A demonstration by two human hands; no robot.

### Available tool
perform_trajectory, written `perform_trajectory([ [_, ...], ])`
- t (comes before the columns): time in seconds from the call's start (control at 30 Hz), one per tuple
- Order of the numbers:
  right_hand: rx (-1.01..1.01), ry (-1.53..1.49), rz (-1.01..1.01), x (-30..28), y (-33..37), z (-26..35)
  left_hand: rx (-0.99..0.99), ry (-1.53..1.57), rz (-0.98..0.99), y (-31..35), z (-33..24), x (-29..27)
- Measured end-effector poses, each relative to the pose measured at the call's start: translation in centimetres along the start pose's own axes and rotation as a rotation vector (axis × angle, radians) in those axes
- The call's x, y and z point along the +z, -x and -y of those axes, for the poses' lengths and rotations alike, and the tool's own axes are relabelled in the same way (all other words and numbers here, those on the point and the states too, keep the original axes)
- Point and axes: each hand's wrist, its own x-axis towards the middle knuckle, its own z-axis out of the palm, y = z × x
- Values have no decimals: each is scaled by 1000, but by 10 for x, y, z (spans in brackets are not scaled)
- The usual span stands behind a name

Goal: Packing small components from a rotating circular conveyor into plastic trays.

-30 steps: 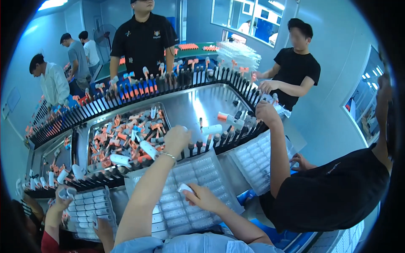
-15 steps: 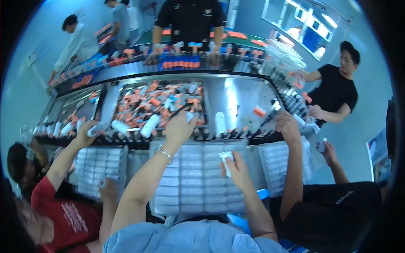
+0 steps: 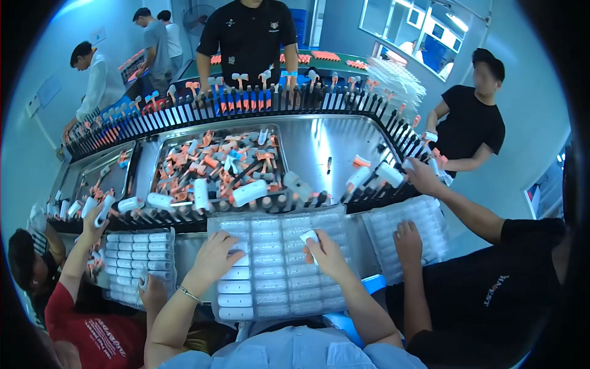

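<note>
A clear plastic blister tray [image 3: 304,295] with rows of pockets lies in front of me. White oblong plastic shells [image 3: 235,300] fill the lower part of its left column. My left hand [image 3: 214,261] reaches over that column, fingers closed round a white plastic shell [image 3: 238,247] at a pocket; the hand covers part of it. Above the tray's right half, my right hand [image 3: 326,253] pinches a white plastic piece [image 3: 309,237] between thumb and fingers. Its far side is hidden.
Beyond the tray runs a black-edged line with upright pegs carrying white shells [image 3: 201,194]. Inside it sits a metal pan [image 3: 279,147] of orange, grey and blue parts. Co-workers' hands work at trays on both sides [image 3: 138,230] [image 3: 424,215]; another person stands opposite.
My left hand has come back from the peg line to the tray's left column. My right hand has shifted slightly left, still with its white piece. The shells on the line have moved.
</note>
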Motion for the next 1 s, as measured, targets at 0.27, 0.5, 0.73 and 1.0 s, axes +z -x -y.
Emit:
perform_trajectory([
  [0.27, 0, -55, 7, -2, 4, 2, 172, -181, 27, -18, 0, 2],
  [0.5, -4, 40, 18, -4, 4, -5, -123, 453, -129, -25, -30, 6],
  [0.73, -168, -68, -290, -39, -10, -6, 67, 436, -112, -37, -41, 50],
  [1.0, -255, 344, -1070, -127, -54, -18, 22, 562, -141, -36, -35, 51],
])
